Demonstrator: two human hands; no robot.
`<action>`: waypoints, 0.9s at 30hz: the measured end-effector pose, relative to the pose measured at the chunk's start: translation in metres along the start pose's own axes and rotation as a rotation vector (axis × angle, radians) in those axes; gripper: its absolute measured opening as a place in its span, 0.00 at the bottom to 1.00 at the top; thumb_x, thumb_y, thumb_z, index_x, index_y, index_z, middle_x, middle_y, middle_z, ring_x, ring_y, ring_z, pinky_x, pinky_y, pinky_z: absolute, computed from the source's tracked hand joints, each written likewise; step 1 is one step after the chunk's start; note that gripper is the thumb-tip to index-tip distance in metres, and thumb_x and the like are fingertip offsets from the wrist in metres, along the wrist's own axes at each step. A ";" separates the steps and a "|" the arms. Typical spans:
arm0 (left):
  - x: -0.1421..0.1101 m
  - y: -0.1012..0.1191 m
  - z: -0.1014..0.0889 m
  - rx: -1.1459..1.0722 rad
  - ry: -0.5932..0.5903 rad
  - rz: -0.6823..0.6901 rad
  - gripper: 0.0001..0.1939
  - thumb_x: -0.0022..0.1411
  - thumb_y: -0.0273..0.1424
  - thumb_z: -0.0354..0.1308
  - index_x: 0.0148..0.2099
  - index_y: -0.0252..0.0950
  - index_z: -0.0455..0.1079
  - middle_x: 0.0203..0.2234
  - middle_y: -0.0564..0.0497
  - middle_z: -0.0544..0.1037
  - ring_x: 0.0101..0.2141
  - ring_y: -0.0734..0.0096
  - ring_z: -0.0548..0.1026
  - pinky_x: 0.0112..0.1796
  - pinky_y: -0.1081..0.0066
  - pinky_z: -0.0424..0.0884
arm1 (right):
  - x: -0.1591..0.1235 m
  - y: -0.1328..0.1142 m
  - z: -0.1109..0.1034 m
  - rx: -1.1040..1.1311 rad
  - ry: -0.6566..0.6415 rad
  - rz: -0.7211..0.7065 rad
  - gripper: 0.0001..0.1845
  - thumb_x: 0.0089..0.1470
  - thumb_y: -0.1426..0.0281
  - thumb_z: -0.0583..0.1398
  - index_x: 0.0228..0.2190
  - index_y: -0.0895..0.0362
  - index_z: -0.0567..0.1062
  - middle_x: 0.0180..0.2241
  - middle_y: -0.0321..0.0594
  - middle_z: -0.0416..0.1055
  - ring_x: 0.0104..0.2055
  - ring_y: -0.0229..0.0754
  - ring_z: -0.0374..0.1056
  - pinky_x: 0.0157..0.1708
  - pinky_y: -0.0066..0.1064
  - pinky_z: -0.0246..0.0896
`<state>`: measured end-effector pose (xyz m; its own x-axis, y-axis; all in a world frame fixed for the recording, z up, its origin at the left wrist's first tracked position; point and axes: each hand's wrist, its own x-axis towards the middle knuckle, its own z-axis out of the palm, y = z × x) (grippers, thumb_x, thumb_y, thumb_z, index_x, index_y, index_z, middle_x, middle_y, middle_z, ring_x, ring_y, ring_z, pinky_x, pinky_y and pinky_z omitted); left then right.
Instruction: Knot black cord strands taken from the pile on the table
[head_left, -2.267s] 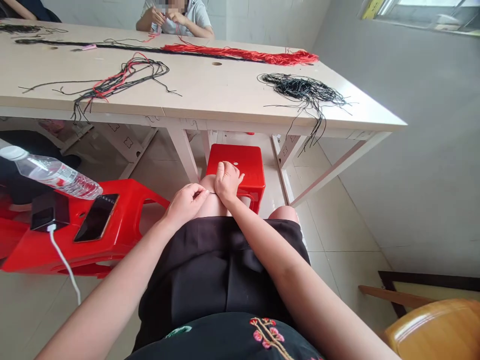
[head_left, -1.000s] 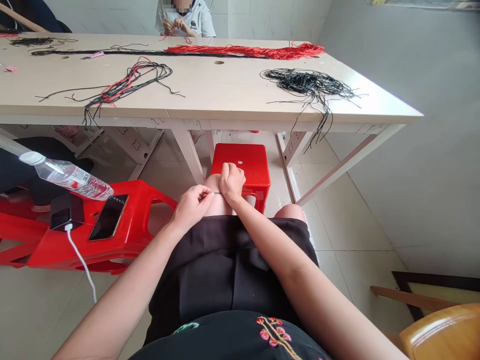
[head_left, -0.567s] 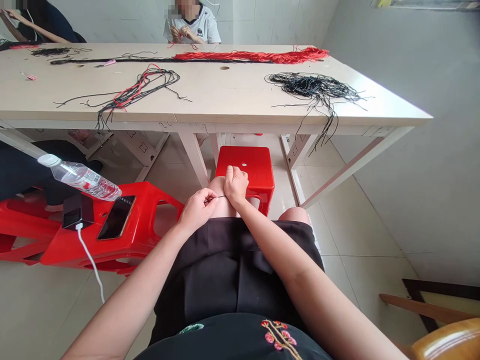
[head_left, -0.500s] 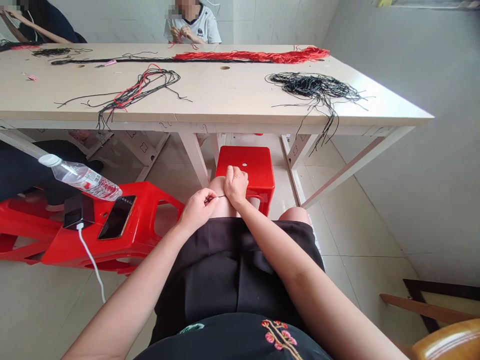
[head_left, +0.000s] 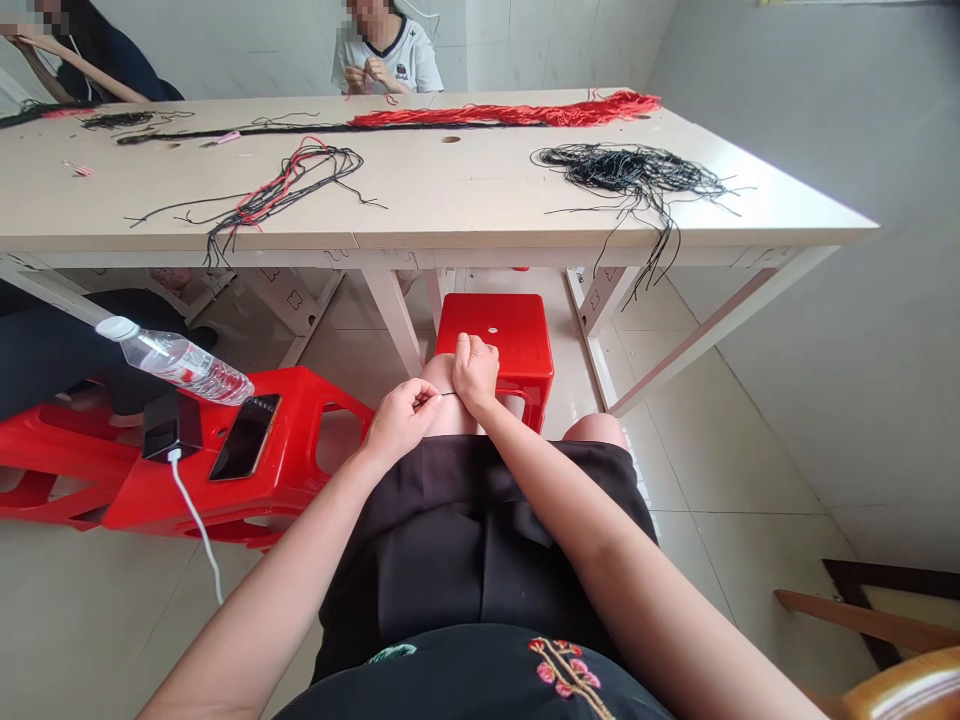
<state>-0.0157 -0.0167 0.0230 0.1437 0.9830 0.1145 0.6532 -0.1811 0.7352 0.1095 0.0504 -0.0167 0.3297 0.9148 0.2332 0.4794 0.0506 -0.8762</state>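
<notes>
A short stretch of thin black cord [head_left: 448,394] spans the gap between my two hands, just over my bare knee. My left hand [head_left: 405,415] pinches one end of it between thumb and bent fingers. Beside it, my right hand [head_left: 475,372] rests against the knee with its fingers bent and pressed together. The cord disappears under the heel of this hand, so its grip on the cord is partly hidden. Beyond the hands stands a red plastic stool [head_left: 517,330], partly covered by the right hand in this view.
On the table [head_left: 442,210] lie a black cord tangle [head_left: 622,170], a black-and-red cord bundle [head_left: 281,190] and a long red hank [head_left: 510,112]. A stool at left bears a bottle [head_left: 180,362], a phone [head_left: 245,437] and a black box [head_left: 171,425]. Two people sit across the table.
The view has shifted, so the table and stools sit farther right in it. Both hands stay at the knee; slightly more cord shows between them than at first.
</notes>
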 end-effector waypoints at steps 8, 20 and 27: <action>-0.001 0.001 -0.001 -0.002 0.000 -0.004 0.09 0.55 0.37 0.54 0.32 0.37 0.68 0.28 0.50 0.76 0.30 0.68 0.73 0.34 0.69 0.70 | -0.001 0.000 0.000 -0.009 -0.026 0.007 0.22 0.62 0.60 0.42 0.23 0.54 0.65 0.29 0.41 0.70 0.40 0.48 0.64 0.46 0.44 0.56; -0.001 0.003 -0.003 -0.026 0.012 -0.003 0.11 0.56 0.39 0.54 0.32 0.36 0.69 0.28 0.50 0.77 0.29 0.69 0.73 0.33 0.70 0.70 | 0.000 0.001 0.000 -0.021 -0.037 0.014 0.21 0.62 0.60 0.43 0.24 0.54 0.66 0.31 0.43 0.71 0.42 0.50 0.63 0.47 0.46 0.56; -0.002 0.000 0.002 -0.007 0.016 0.005 0.12 0.52 0.35 0.59 0.39 0.35 0.70 0.30 0.50 0.75 0.26 0.74 0.71 0.29 0.73 0.70 | 0.000 0.001 0.000 -0.016 -0.034 0.012 0.21 0.63 0.61 0.43 0.24 0.54 0.65 0.30 0.42 0.71 0.41 0.48 0.64 0.48 0.44 0.55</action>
<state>-0.0142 -0.0184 0.0218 0.1350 0.9824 0.1290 0.6471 -0.1860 0.7394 0.1099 0.0503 -0.0176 0.3078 0.9285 0.2077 0.4883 0.0332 -0.8720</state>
